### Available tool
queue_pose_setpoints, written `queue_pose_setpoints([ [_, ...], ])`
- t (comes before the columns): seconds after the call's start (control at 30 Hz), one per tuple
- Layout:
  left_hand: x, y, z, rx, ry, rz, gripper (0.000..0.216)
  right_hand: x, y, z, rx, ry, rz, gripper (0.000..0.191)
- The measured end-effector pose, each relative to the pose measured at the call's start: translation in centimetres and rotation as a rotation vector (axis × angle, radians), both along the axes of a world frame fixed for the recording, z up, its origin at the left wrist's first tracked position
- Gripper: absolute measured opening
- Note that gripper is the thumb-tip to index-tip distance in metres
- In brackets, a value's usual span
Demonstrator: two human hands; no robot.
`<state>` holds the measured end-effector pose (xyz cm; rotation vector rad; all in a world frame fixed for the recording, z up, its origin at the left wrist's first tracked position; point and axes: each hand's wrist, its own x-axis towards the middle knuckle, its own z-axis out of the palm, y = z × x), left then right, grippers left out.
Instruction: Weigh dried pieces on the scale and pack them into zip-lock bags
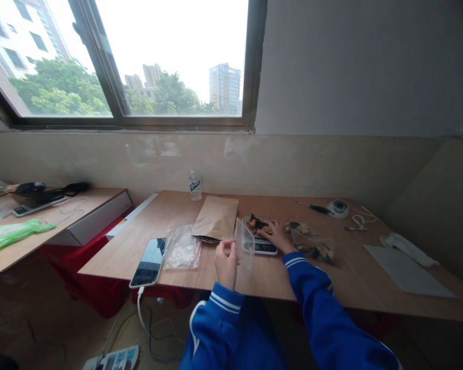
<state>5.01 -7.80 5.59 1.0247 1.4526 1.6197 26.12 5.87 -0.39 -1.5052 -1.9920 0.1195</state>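
A clear plastic bag (245, 245) hangs upright from my left hand (226, 262), whose fingers are pinched at its left edge. To the right of it, my right hand (277, 237) reaches over a small digital scale (266, 248). Its fingertips grip at a heap of dark and tan dried pieces (256, 225) on the scale, perhaps dried mushrooms. Filled clear bags of similar dried pieces (321, 250) lie right of my right wrist. Behind my left hand rests a brown paper pouch (217, 218).
Left of the pouch lie a stack of clear bags (183, 247) and a phone (148, 263) on a cable. A bottle (195, 186) stands at the back. A screwdriver (319, 208), a dome camera (338, 208) and a grey sheet (407, 270) lie rightward.
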Motion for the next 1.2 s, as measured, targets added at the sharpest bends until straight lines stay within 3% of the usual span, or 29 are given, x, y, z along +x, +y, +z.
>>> queue_pose_setpoints([
  [0.2, 1.6, 0.1, -0.5, -0.021, -0.189, -0.076, 0.042, -0.3, -0.1, 0.3, 0.046, 0.137, -0.006, 0.031],
  [0.53, 2.8, -1.3, -1.4, -0.065, -0.357, -0.131, 0.055, -0.7, 0.5, 0.1, 0.081, 0.135, 0.054, 0.025],
  [0.77, 3.0, -1.4, -1.3, -0.092, -0.397, -0.137, 0.053, -1.1, -0.2, 0.9, 0.047, 0.392, -0.069, 0.023],
  [0.83, 3.1, -1.3, -1.5, -0.086, -0.403, -0.124, 0.053, -1.5, -1.2, 2.2, 0.019, 0.573, -0.100, 0.028],
  [0.93, 3.2, -1.2, -2.0, -0.065, -0.385, -0.120, 0.055, -2.4, -4.0, 5.8, -0.119, 0.986, -0.072, 0.038],
  [0.97, 3.2, -1.1, -2.1, -0.059, -0.372, -0.122, 0.056, -2.8, -5.2, 7.2, -0.258, 1.124, -0.009, 0.039],
  [1.03, 3.4, -1.1, -2.3, -0.050, -0.343, -0.125, 0.057, -3.6, -7.9, 10.0, -0.582, 1.275, 0.251, 0.035],
  [1.1, 3.6, -1.0, -2.5, -0.041, -0.315, -0.129, 0.057, -4.2, -10.1, 12.1, -0.771, 1.312, 0.391, 0.033],
  [1.2, 3.9, -1.2, -2.6, -0.028, -0.276, -0.145, 0.057, -4.8, -11.6, 13.3, -0.792, 1.161, 0.396, 0.032],
])
